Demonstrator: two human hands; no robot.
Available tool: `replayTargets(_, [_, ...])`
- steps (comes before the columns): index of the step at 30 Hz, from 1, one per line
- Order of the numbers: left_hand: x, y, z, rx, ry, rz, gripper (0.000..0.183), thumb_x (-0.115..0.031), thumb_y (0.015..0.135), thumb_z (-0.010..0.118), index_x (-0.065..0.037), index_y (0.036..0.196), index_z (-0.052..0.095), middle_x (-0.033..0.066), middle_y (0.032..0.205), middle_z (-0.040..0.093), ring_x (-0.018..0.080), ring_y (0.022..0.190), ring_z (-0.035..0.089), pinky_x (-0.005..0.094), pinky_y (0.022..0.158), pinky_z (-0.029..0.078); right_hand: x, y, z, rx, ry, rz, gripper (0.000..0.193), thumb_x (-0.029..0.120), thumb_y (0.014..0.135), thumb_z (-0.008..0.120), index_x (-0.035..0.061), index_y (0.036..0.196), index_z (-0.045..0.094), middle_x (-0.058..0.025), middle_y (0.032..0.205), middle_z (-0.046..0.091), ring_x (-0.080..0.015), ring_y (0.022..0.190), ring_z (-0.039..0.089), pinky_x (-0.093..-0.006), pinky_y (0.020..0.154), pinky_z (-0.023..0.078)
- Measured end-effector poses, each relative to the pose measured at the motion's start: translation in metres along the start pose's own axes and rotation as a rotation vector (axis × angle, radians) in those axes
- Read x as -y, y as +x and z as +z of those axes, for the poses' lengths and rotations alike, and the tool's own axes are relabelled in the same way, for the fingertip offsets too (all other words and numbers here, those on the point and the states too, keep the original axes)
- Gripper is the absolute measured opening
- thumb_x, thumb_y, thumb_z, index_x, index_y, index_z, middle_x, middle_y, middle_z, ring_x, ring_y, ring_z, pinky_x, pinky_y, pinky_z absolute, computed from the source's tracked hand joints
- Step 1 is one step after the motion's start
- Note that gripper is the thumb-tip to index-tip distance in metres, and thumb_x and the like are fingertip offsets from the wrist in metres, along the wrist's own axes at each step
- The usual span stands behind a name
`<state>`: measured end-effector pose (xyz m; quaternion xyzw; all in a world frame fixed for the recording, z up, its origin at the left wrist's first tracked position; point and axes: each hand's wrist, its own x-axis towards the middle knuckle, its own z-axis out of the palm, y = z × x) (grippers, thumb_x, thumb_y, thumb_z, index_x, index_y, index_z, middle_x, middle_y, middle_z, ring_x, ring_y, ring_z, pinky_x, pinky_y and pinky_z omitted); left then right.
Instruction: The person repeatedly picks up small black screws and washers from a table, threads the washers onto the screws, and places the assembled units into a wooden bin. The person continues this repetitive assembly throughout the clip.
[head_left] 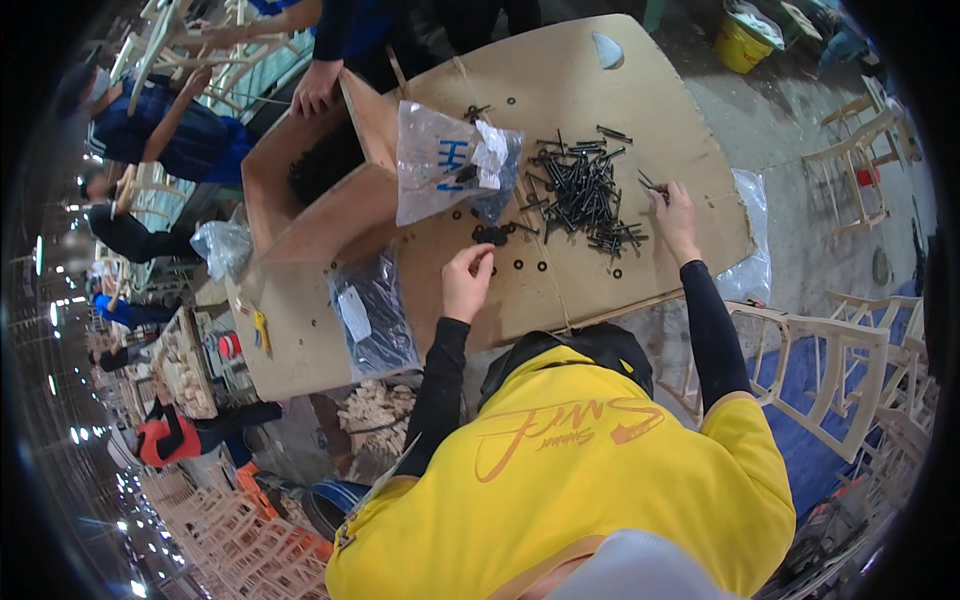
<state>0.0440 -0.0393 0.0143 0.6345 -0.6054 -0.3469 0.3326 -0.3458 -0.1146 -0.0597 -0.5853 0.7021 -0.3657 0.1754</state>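
My right hand (675, 215) is at the right of the cardboard-covered table, with a thin black bolt (647, 181) pinched in its fingertips. To its left lies a loose heap of black bolts (588, 195). My left hand (467, 285) is just in front of a small cluster of black washers (490, 235). Its fingers are closed together; what they hold, if anything, is too small to make out. Several single washers (542, 266) lie scattered between the hands. A clear plastic bag (430, 165) with blue print rests beyond my left hand, beside the bolts.
An open wooden box (330, 215) with dark pieces inside stands at the left, a co-worker's hand (317, 88) on its rim. Nearer are a bag of dark parts (375, 315) and a yellow-handled tool (261, 330). Wooden chair frames (810, 370) stand at the right.
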Motion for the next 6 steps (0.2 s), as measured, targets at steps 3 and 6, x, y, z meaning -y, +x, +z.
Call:
replayTargets(3, [-0.016, 0.002, -0.005, 0.046, -0.154, -0.046, 0.019, -0.014, 0.089, 0.064, -0.002, 0.104, 0.07, 0.0039, 0.088, 0.069, 0.0064, 0.071, 0.06, 0.0221, 0.064, 0.048, 0.04, -0.018, 0.01, 0.025, 0.213, 0.013, 0.014, 0.013, 0.088, 0.065, 0.0031, 0.098, 0.064, -0.0128, 0.097, 0.063, -0.0251, 0.083, 0.064, -0.0349, 0.073, 0.051])
replayTargets(6, [-0.021, 0.003, -0.006, 0.1, -0.259, -0.049, 0.021, -0.015, 0.09, 0.064, -0.002, 0.105, 0.069, 0.0042, 0.091, 0.07, 0.0076, 0.072, 0.062, 0.0223, 0.065, 0.049, 0.086, -0.045, 0.03, 0.092, 0.5, -0.012, 0.015, 0.016, 0.092, 0.063, 0.0072, 0.103, 0.065, -0.0098, 0.105, 0.065, -0.0237, 0.083, 0.064, -0.0341, 0.075, 0.052])
